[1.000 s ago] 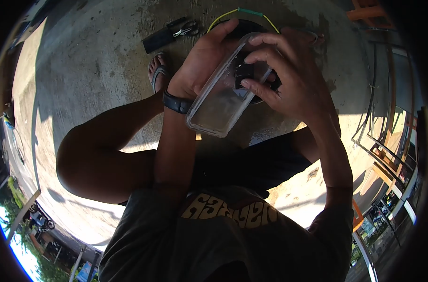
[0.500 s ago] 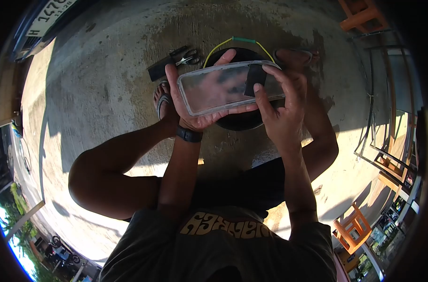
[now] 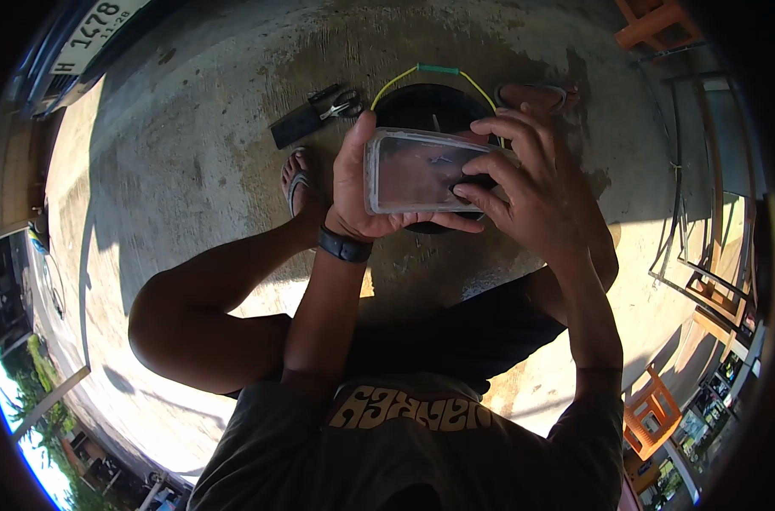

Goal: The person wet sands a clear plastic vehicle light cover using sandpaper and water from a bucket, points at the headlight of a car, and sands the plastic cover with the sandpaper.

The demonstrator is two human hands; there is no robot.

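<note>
A clear, shallow plastic container (image 3: 417, 175), rectangular with rounded corners, is held tilted above a black bucket (image 3: 404, 106). My left hand (image 3: 358, 192) is closed around its left end, thumb up along the side and fingers beneath. At the right end, my right hand (image 3: 524, 175) has bent fingers and thumb pressed on a small, flat black piece (image 3: 484, 177) against the container. Most of that piece is hidden by the fingers, and its kind cannot be made out. The bucket has a yellow wire handle with a green grip (image 3: 439, 69).
Scissors (image 3: 345, 104) and a black box (image 3: 295, 126) lie on the wet concrete floor (image 3: 209, 162), left of the bucket. A vehicle with a number plate (image 3: 94, 36) stands at upper left. Orange stools (image 3: 653, 413) and metal frames (image 3: 681, 213) are on the right.
The container has shifted to the right and slightly down, tilting differently. My right hand has turned, and its fingers now cover more of the black piece.
</note>
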